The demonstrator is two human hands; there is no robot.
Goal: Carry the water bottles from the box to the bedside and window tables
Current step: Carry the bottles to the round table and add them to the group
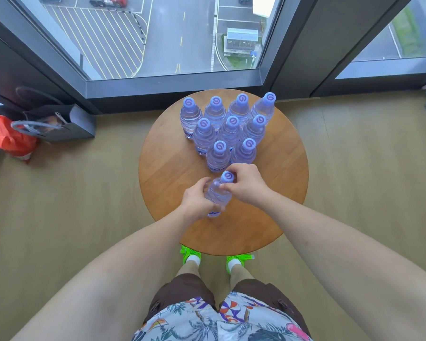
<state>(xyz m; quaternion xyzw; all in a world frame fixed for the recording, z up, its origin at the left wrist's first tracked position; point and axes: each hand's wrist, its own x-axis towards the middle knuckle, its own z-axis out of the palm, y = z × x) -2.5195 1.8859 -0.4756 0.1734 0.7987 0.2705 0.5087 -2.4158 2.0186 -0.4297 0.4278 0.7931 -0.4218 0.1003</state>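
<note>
A round wooden table [276, 183] stands by the window. Several clear water bottles with purple caps [229, 134] stand on it in a triangle, the widest row nearest the glass. One more water bottle [218, 193] stands upright at the near tip of the triangle. My left hand [197, 203] wraps its lower body from the left. My right hand [246, 187] pinches its neck just below the cap from the right. The box is not in view.
A dark bag [67, 124] and a red plastic bag [10, 139] lie on the floor at the left, by the window frame [172, 87]. Wooden floor surrounds the table. My feet in green shoes [190, 254] stand at the table's near edge.
</note>
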